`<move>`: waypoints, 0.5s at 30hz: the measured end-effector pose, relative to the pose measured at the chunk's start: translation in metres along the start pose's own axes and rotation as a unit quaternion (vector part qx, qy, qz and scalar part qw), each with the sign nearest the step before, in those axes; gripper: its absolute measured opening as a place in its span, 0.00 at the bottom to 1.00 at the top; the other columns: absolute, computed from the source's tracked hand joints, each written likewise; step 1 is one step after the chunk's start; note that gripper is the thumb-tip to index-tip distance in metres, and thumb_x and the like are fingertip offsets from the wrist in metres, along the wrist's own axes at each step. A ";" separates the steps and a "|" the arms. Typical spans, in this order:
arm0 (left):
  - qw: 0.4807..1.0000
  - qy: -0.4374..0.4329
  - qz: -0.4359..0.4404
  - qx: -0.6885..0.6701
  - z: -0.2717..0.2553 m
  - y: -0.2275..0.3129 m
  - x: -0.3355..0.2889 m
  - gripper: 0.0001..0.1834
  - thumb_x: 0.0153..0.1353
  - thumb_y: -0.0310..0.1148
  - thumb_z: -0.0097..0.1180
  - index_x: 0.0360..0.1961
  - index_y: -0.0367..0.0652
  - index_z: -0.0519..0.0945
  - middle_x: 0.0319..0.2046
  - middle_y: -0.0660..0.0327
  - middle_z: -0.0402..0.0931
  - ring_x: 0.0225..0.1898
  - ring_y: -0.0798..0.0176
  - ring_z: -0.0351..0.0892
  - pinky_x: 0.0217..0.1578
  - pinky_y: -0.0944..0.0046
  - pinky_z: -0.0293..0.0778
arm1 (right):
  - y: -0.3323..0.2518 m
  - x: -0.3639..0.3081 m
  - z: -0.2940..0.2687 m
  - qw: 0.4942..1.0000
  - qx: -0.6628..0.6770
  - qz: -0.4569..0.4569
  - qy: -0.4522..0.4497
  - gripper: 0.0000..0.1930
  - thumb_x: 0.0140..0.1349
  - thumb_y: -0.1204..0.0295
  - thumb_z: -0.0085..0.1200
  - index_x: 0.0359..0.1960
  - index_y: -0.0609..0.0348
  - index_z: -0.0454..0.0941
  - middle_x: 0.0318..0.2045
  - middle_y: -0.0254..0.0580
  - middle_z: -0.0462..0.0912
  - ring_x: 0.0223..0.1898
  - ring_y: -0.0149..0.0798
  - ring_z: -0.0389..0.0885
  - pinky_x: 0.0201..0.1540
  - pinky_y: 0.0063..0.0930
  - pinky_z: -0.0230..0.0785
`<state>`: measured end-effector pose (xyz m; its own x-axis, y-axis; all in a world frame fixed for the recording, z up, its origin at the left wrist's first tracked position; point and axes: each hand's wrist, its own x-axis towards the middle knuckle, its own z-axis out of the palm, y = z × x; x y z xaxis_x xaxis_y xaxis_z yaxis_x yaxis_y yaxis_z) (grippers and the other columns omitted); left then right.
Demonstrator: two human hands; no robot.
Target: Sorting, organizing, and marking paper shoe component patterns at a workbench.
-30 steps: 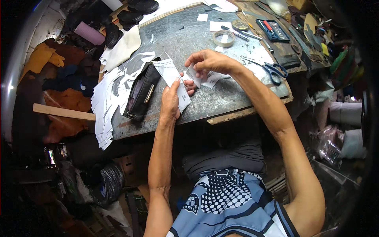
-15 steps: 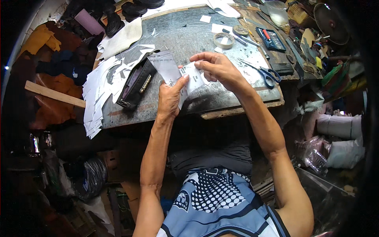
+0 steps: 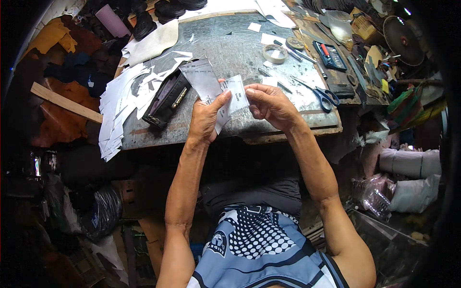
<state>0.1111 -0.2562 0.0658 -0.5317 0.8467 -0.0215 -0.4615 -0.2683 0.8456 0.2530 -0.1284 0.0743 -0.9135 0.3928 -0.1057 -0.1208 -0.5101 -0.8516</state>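
My left hand grips several pale paper pattern pieces between thumb and fingers, above the near part of the worktable. They fan apart, and a smaller white card-like piece with dark marks sticks out to the right. Close to that piece's right edge is my right hand, its fingers curled and thumb and index drawn together. Whether anything is pinched there cannot be made out. Beside the left hand a black pouch with a purple lining lies gaping on the metal-topped table.
White paper offcuts overhang the table's left edge. Blue-handled scissors, a tape roll and a small blue tool tray lie to the right. A wooden slat juts in at left, before brown leather pieces.
My right hand has moved from over the top of the white piece to its right edge, with the fingers more curled. My left hand still holds the papers.
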 end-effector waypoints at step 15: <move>0.999 0.025 0.043 0.017 0.004 -0.001 0.000 0.21 0.59 0.27 0.62 0.53 0.37 0.72 0.39 0.59 0.78 0.38 0.68 0.78 0.40 0.69 0.75 | 0.003 -0.003 0.011 0.990 -0.109 -0.071 0.056 0.15 0.64 0.66 0.57 0.47 0.64 0.77 0.29 0.33 0.79 0.21 0.18 0.70 0.21 0.11 0.62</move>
<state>0.1143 -0.2543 0.0674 -0.6044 0.7963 0.0265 -0.3879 -0.3231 0.8632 0.2513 -0.1401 0.0776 -0.8432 0.5372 -0.0234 -0.1466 -0.2715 -0.9512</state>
